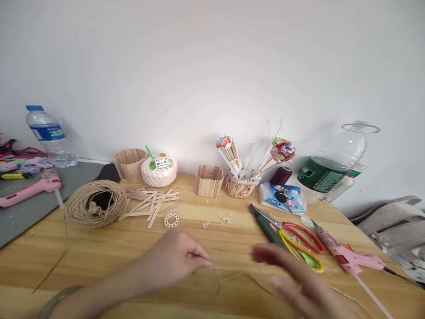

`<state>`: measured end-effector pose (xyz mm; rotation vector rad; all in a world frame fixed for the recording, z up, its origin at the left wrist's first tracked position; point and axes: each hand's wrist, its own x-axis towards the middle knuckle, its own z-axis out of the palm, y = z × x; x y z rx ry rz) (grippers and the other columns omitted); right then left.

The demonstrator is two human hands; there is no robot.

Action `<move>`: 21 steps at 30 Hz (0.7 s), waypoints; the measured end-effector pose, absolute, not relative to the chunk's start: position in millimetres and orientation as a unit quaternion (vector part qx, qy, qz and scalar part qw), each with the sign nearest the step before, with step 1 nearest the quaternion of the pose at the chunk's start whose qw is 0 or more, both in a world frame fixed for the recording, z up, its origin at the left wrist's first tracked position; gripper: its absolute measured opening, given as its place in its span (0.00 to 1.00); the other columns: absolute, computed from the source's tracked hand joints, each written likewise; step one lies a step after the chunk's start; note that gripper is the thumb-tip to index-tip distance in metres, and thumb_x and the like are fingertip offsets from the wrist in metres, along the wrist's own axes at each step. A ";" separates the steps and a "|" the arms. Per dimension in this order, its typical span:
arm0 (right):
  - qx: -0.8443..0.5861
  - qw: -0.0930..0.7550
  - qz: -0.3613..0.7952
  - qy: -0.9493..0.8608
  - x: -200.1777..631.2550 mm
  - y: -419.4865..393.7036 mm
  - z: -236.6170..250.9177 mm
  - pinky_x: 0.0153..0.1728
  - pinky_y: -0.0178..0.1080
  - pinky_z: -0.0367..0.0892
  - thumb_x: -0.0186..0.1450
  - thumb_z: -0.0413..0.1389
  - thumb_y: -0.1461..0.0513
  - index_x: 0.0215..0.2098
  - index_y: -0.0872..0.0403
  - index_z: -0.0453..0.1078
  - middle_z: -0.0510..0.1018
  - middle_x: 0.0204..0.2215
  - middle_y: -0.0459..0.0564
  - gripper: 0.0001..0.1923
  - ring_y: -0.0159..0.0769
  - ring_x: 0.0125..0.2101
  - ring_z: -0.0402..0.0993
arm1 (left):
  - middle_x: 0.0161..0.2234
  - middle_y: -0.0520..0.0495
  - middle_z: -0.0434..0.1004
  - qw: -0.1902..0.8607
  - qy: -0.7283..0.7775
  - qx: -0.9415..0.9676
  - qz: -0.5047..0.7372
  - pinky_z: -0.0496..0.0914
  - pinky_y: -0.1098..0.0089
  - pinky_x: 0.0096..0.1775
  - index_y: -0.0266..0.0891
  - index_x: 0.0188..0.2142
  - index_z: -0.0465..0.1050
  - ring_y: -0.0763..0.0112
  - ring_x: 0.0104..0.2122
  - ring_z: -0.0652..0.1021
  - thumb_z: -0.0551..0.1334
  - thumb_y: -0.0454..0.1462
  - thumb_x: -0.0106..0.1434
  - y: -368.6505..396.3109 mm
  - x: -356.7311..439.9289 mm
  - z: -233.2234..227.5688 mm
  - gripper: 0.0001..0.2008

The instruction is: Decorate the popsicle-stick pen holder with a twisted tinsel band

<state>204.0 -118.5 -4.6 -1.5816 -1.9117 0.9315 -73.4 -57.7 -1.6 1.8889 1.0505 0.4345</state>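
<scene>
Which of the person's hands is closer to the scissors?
The right hand: its fingertips lie just beside the scissors. The left hand is farther off, across the table, pinching a strand of twine.

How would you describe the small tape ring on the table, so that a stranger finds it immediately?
Start from the big twine ball on the left of the wooden table. Right of it lies a pile of flat craft sticks, and the tape ring lies flat at the pile's right edge. It is the only small white ring with a hole.
</scene>
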 end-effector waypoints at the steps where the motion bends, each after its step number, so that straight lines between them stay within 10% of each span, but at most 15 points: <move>1: -0.522 0.252 0.399 -0.710 172.0 -112.4 -1.5 0.47 0.42 0.63 0.61 0.51 0.48 0.52 0.50 0.63 0.73 0.46 0.54 0.24 0.42 0.45 0.68 | 0.28 0.50 0.81 0.441 0.402 0.782 0.179 0.66 0.74 0.31 0.42 0.31 0.79 0.71 0.27 0.76 0.59 0.37 0.56 -62.3 -64.0 -2.0 0.09; 7: -0.455 0.193 0.488 -0.719 103.0 -90.7 -2.9 0.31 0.35 0.61 0.63 0.46 0.49 0.32 0.57 0.68 0.72 0.28 0.49 0.20 0.35 0.30 0.66 | 0.22 0.50 0.78 0.474 0.414 0.759 0.164 0.60 0.76 0.24 0.38 0.27 0.79 0.73 0.21 0.71 0.59 0.37 0.54 -65.0 -63.8 1.5 0.09; 21: -0.538 0.225 0.523 -0.622 163.7 -83.3 -4.2 0.19 0.30 0.55 0.62 0.45 0.44 0.30 0.55 0.62 0.63 0.22 0.43 0.22 0.26 0.19 0.58 | 0.21 0.49 0.77 0.459 0.415 0.763 0.187 0.56 0.76 0.22 0.34 0.23 0.76 0.78 0.18 0.65 0.58 0.39 0.56 -22.1 -85.0 10.9 0.12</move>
